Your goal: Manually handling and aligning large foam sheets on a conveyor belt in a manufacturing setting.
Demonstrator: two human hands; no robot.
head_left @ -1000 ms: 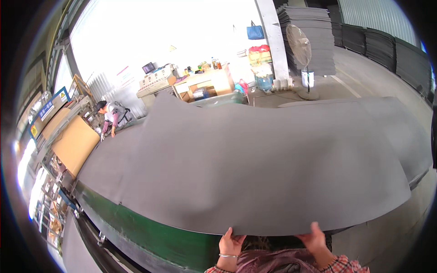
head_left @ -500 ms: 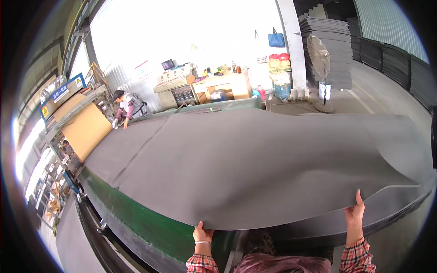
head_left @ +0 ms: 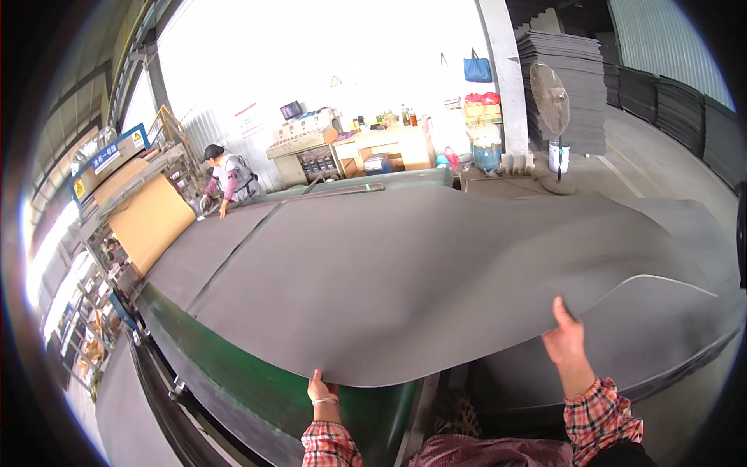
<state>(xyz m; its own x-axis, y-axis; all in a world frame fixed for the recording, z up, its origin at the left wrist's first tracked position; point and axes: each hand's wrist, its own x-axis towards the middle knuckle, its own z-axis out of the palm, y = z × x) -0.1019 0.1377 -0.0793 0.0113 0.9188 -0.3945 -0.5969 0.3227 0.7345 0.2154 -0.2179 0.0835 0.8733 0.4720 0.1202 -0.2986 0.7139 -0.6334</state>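
Presently holding near edge of large grey sheet (head_left: 405, 288) with both hands, spaced well apart along that edge. With left hand (head_left: 324, 387), clamping sheet between thumb on top and fingers partly hidden below. With right hand (head_left: 566, 342), gripping same edge farther right, with thumb pointing up over the rim and fingers mostly hidden underneath; cannot tell how tightly. Wearing red plaid sleeves (head_left: 333, 445) on both arms and pale bracelet (head_left: 324, 401) on left wrist. Finding sheet spread over green belt (head_left: 257, 350) at left and over lower grey sheet (head_left: 622, 342) at right, with its pale right edge bowed upward above latter. At left, lying just beside another grey sheet (head_left: 187, 265). Noting co-worker (head_left: 233, 177) in dark cap, leaning over far end of that sheet, near tan sheet (head_left: 152, 222). Beyond, seeing grey console (head_left: 303, 140), tabletop (head_left: 389, 135) with small bottles (head_left: 405, 117) on it, hanging blue bag (head_left: 477, 70), and standing fan (head_left: 551, 101) in front of tall grey stack (head_left: 585, 101).
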